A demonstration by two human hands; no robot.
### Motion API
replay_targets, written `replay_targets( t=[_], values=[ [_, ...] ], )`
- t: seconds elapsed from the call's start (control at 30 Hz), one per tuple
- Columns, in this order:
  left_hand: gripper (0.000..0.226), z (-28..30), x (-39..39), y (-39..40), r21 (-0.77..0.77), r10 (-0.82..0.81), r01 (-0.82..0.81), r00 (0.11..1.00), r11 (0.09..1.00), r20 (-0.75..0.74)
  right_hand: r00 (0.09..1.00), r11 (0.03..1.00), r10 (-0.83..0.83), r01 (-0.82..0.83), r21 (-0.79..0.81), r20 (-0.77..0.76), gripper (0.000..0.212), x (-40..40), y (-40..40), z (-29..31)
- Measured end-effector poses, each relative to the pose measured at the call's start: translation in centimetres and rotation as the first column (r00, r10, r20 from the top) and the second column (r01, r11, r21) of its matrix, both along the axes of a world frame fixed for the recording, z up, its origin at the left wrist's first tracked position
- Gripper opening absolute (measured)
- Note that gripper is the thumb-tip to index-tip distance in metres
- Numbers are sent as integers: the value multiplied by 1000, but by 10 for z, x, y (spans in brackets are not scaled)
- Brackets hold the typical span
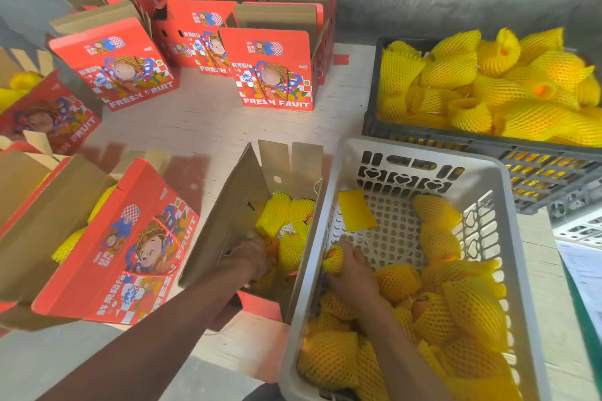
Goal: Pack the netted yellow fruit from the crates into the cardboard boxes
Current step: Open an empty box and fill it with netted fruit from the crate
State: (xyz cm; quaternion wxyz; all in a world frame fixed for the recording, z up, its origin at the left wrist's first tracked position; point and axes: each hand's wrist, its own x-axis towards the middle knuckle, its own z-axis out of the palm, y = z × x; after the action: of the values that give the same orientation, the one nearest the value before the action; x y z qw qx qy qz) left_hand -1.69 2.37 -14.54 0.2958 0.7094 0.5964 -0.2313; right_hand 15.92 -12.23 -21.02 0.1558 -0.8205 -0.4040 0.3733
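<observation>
left hand [252, 257] lower centre, inside open cardboard box [228, 215], grip unclear | right hand [350, 270] clasps netted fruit [333, 259] in grey crate [508, 238]

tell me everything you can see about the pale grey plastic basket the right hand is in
The pale grey basket looks like moulded plastic, rectangular with rounded corners. Its floor is perforated with round holes; its walls carry slots and heart-shaped cutouts. It sits near the person, against the open cardboard box on its left and before the dark crate. It holds netted yellow fruit heaped at the near and right side, leaving bare floor at the far left, where a flat yellow card lies. The right hand reaches in, gripping one netted fruit.
</observation>
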Motion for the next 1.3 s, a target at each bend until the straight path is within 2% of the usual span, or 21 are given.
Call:
replay_targets(
  t=[0.07, 0.1, 0.2, 0.33, 0.5, 0.6, 0.63, 0.7, 0.77, 0.8, 0.83, 0.9, 0.97, 1.0, 1.07, 1.1, 1.17, 1.23, 1.3],
  values=[
    [75, -14, 1, -3, 50, -151, 151, 989, 987, -10, 1000, 1000, -13, 13, 3, 3, 79, -1, -1, 1],
    [74, -20, 0, -5, 46, -165, 163, 986, 985, 21, 1000, 1000, -30, 30, 3, 5, 80, -1, -1, 3],
    [69, -33, 0, -6, 103, -153, 147, 987, 984, 49, 992, 993, -120, 120, -1, 38, 88, 1, -1, 7],
    [83, -39, 6, -1, 86, -86, 86, 996, 993, -10, 986, 988, -155, 155, 2, 59, 85, 4, 0, 8],
    [57, -19, 16, -1, 155, -114, 122, 991, 980, -65, 993, 995, -94, 96, -26, 74, 87, 2, -1, 7],
    [55, 16, -1, -7, 162, -110, 118, 992, 980, -56, 989, 992, -118, 122, -43, 88, 80, 8, -2, 22],
    [54, 29, -10, -10, 175, -92, 95, 996, 980, -22, 983, 990, -141, 141, 11, 114, 74, 8, -2, 29],
    [54, 56, -26, -14, 212, -33, -1, 987, 977, 158, 960, 937, -247, 201, 284, 134, 51, 8, 2, 49],
    [52, 84, -34, -20, 137, 60, -136, 888, 981, 455, 939, 773, -341, 258, 580, 38, 24, 3, 10, 80],
    [54, 97, -33, -24, 37, 137, -198, 786, 979, 603, 949, 703, -315, 256, 664, -33, 19, -2, 15, 95],
    [58, 107, -30, -28, -81, 222, -238, 663, 968, 715, 967, 679, -230, 237, 695, -105, 23, -8, 21, 109],
    [64, 120, -20, -37, -257, 342, -236, 473, 937, 812, 964, 748, 15, 166, 642, -266, 36, -22, 29, 131],
    [69, 127, -9, -45, -296, 352, -198, 402, 935, 845, 931, 796, 127, 111, 594, -343, 52, -35, 33, 138],
    [73, 128, -6, -47, -297, 340, -168, 397, 940, 853, 916, 787, 114, 153, 598, -385, 56, -39, 34, 139],
    [80, 125, -3, -51, -350, 369, -119, 357, 929, 858, 855, 704, -2, 369, 606, -518, 51, -41, 37, 143],
    [83, 122, -3, -52, -418, 433, -118, 311, 901, 846, 807, 641, -81, 492, 589, -585, 46, -39, 38, 145],
    [82, 118, -4, -54, -554, 574, -150, 204, 819, 793, 663, 530, -173, 686, 499, -729, 41, -26, 37, 147],
    [63, 115, -3, -55, -618, 635, -148, 154, 772, 757, 576, 490, -122, 743, 456, -808, 42, -10, 33, 148],
    [34, 112, 1, -56, -596, 617, -162, 205, 787, 760, 591, 527, -113, 717, 456, -799, 46, -3, 30, 152]
  ],
)
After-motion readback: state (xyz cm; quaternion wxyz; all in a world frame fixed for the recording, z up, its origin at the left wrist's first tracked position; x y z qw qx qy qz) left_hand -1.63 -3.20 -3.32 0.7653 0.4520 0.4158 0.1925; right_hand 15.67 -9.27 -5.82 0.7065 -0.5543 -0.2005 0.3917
